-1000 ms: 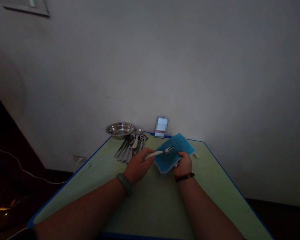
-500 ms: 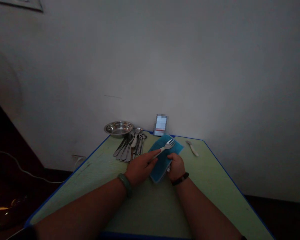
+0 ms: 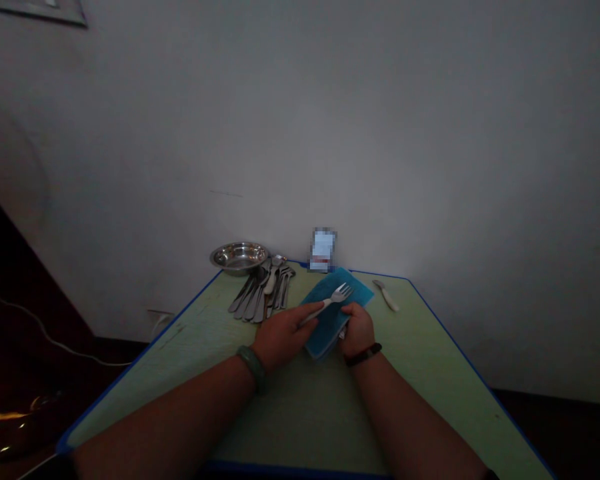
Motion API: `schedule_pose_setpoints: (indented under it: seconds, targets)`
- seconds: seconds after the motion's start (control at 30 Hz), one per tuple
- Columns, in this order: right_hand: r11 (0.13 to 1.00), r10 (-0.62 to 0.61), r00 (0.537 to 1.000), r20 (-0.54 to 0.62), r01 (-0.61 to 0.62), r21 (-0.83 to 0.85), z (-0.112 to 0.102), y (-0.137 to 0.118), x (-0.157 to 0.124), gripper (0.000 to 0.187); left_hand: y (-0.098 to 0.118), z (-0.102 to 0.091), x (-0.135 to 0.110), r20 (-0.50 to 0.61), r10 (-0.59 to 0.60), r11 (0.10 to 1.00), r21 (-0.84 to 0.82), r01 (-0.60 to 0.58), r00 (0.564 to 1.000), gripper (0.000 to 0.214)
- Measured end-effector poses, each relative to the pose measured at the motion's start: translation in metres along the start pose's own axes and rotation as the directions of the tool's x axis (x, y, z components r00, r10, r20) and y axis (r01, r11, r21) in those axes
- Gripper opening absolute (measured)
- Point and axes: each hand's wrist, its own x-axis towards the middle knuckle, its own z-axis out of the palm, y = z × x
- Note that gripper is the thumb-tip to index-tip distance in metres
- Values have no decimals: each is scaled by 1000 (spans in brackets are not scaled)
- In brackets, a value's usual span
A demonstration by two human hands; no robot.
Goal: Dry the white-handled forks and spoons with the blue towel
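Nearest to you, the blue-edged, pale green table (image 3: pixel 300 427) spreads beneath your two forearms, which reach in from the lower corners. You wear a green bangle (image 3: pixel 253 368) on the left wrist and a dark bracelet (image 3: pixel 364 355) on the right. Your left hand (image 3: pixel 283 337) is closed on the pale handle of a fork (image 3: pixel 339 293), its metal tines pointing away from you and to the right. Your right hand (image 3: pixel 359 331) grips a folded blue cloth (image 3: pixel 324 339) by its right side, thumb on top. The fork's head lies over the cloth, though you cannot tell whether the two touch. Just beyond your left hand, a heap of metal cutlery (image 3: pixel 253 303) rests on the table, most handles towards you. Beyond your right hand, well apart from that heap, lies one pale-handled utensil (image 3: pixel 387 295), its head too small to identify. Farther off, a shiny metal bowl (image 3: pixel 240 269) sits at the far left corner, next to the cutlery. At the far edge, a pixelated pale rectangular object (image 3: pixel 323 250) stands upright near the plain grey wall (image 3: pixel 430 133)
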Motion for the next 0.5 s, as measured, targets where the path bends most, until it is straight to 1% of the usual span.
schedule_pose_setpoints:
  seconds: [0.1, 0.17, 0.27, 0.33, 0.43, 0.5]
  targets:
    - [986, 137, 990, -23, -134, 97, 3, -6, -2, 9, 0, 0, 0, -3, 1, 1000, 8, -1, 1000, 39]
    - [968, 196, 979, -51, -185, 169, 4, -11, -3, 10, 0, 1, 0, -8, 6, 1000, 18, -6, 1000, 38]
    - [964, 194, 977, -90, -173, 201, 4, -14, -2, 12, -1, 1, -1, -10, 8, 1000, 10, -8, 1000, 38]
    - [962, 195, 976, -94, -172, 211, 3, -14, 0, 11, -2, 1, -2, -12, 17, 1000, 3, -17, 1000, 37]
    - [955, 185, 982, -47, -169, 245, 1, -12, 3, 7, -2, 0, -2, -48, 50, 999, -10, -50, 998, 35]
    - [950, 180, 984, -21, -168, 262, 0, -11, 5, 10, -1, -1, -1, -90, 84, 996, -25, -86, 992, 33]
